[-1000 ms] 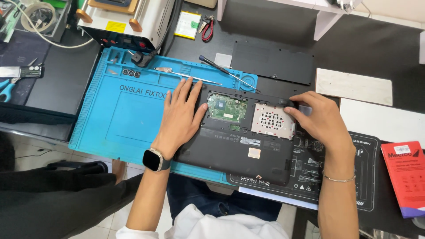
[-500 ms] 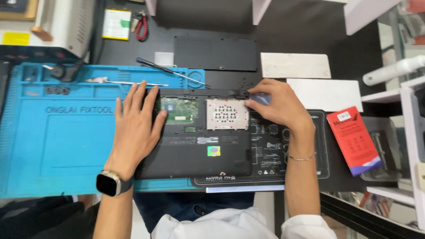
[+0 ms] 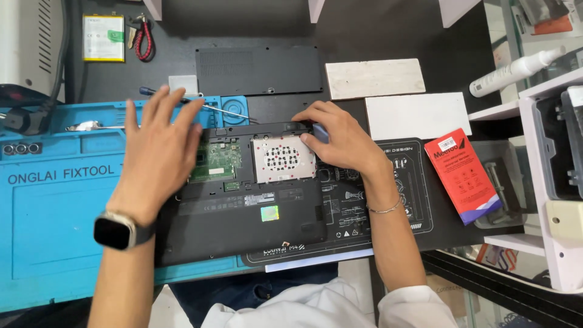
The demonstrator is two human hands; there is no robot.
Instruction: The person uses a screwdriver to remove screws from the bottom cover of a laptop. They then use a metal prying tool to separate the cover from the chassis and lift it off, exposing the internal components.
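The left hand (image 3: 159, 149) lies flat and wide, fingers spread, palm down on the left part of an upturned black laptop (image 3: 243, 206), holding nothing, only pressing on the case. The right hand (image 3: 337, 141) is curled narrow at the laptop's far right corner, fingers pinched on a small blue pry tool (image 3: 320, 132) set against the case edge. The laptop lies bottom-up across the seam between a blue work mat (image 3: 54, 231) on the left and a black printed mat (image 3: 401, 200) on the right; its service bay is open, showing a green circuit board (image 3: 217, 159) and a silver drive (image 3: 283, 159). The removed black cover panel (image 3: 258, 70) lies just beyond, well apart from both hands. A screwdriver (image 3: 212, 108) lies near the left fingertips. A red packet (image 3: 464, 173) lies to the right; bare mat lies between it and the right wrist
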